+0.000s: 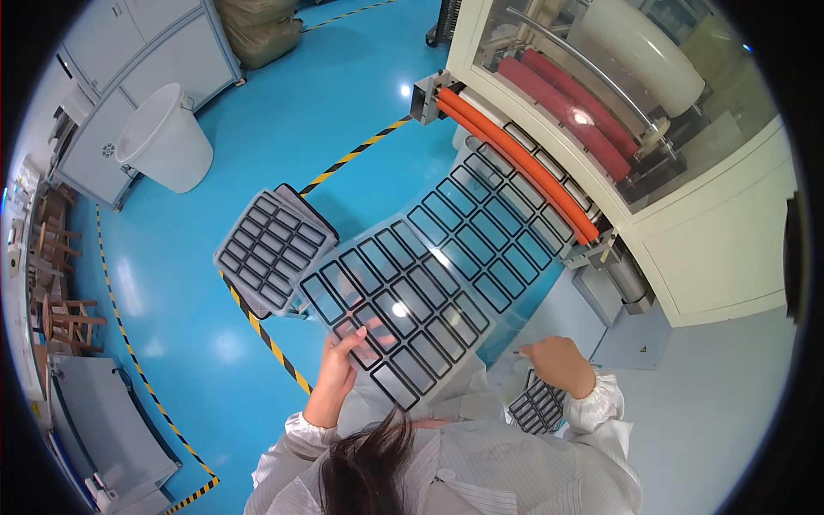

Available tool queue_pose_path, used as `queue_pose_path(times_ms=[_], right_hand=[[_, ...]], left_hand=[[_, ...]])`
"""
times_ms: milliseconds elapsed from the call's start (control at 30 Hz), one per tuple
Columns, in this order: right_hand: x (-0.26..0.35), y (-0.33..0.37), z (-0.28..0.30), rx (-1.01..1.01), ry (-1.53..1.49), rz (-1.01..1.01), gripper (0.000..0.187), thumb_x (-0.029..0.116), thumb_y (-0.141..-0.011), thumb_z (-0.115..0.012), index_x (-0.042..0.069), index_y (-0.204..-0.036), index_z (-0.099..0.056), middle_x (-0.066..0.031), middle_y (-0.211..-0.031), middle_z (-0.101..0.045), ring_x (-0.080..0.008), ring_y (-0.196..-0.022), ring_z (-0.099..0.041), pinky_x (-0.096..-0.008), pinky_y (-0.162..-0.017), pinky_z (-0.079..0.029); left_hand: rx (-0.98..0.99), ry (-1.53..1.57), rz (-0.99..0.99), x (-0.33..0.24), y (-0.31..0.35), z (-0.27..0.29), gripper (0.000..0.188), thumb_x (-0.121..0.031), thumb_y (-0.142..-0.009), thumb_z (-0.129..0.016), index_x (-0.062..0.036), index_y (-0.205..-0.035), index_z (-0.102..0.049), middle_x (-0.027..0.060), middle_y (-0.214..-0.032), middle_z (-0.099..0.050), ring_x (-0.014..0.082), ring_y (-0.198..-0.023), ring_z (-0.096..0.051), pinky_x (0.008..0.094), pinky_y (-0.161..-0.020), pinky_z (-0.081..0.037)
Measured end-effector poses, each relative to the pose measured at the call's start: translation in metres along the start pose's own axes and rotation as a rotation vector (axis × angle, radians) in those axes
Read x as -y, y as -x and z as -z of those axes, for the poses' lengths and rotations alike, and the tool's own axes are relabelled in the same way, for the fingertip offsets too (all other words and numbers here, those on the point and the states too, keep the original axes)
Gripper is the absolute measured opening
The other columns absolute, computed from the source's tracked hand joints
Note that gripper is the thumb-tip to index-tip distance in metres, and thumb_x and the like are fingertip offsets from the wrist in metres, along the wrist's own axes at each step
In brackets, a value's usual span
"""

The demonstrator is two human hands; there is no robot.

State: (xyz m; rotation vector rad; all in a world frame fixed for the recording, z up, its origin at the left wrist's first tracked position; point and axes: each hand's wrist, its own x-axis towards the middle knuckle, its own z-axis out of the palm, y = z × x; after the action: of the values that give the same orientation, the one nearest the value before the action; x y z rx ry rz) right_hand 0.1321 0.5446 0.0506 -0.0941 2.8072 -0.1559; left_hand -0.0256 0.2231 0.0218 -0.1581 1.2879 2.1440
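The clear film web (429,275), printed with black frames, runs lengthwise from the orange rollers (515,159) toward the left hand (342,356), whose fingers pinch its near edge; the right hand (554,356), loosely curled, holds nothing.

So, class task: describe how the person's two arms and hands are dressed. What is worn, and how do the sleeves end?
Both arms wear long white sleeves with faint fine stripes, part of a light smock-like garment. Each sleeve ends in a gathered, elastic cuff at the wrist. The left hand and right hand are bare: no gloves, and no rings or watch can be made out.
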Motion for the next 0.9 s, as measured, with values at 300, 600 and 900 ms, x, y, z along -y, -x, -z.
queue_pose_path(times_ms=[300,600,900], right_hand=[[-0.018,0.003,0.018,-0.040,-0.832,-0.034,0.018,0.017,-0.090,-0.055,0.003,-0.097,-0.064,-0.0133,-0.081,-0.064,-0.0261,-0.066,-0.059,-0.0321,-0.060,-0.047],[-0.031,-0.024,-0.016,-0.157,-1.556,-0.203,0.029,0.020,-0.093,-0.052,-0.004,-0.106,-0.062,-0.0058,-0.090,-0.065,-0.0134,-0.072,-0.058,-0.0257,-0.067,-0.048],[-0.015,-0.006,0.007,-0.206,-1.609,-0.167,0.027,0.016,-0.092,-0.051,-0.005,-0.104,-0.063,-0.0057,-0.082,-0.063,-0.0129,-0.071,-0.057,-0.0255,-0.069,-0.048]], left_hand=[[-0.007,0.019,-0.041,0.010,0.001,0.006,0.061,-0.010,-0.084,-0.054,0.0011,-0.138,-0.028,0.0224,-0.118,-0.056,0.0323,-0.089,-0.066,0.0361,-0.069,-0.057],[-0.089,-0.022,0.010,0.015,0.000,0.013,0.052,-0.005,-0.085,-0.047,-0.0039,-0.136,-0.035,0.0201,-0.115,-0.059,0.0346,-0.090,-0.065,0.0358,-0.072,-0.056],[0.021,0.073,0.032,0.042,-0.048,-0.060,0.043,-0.023,-0.093,-0.055,-0.0011,-0.128,-0.041,0.0112,-0.112,-0.060,0.0264,-0.096,-0.064,0.0333,-0.076,-0.054]])
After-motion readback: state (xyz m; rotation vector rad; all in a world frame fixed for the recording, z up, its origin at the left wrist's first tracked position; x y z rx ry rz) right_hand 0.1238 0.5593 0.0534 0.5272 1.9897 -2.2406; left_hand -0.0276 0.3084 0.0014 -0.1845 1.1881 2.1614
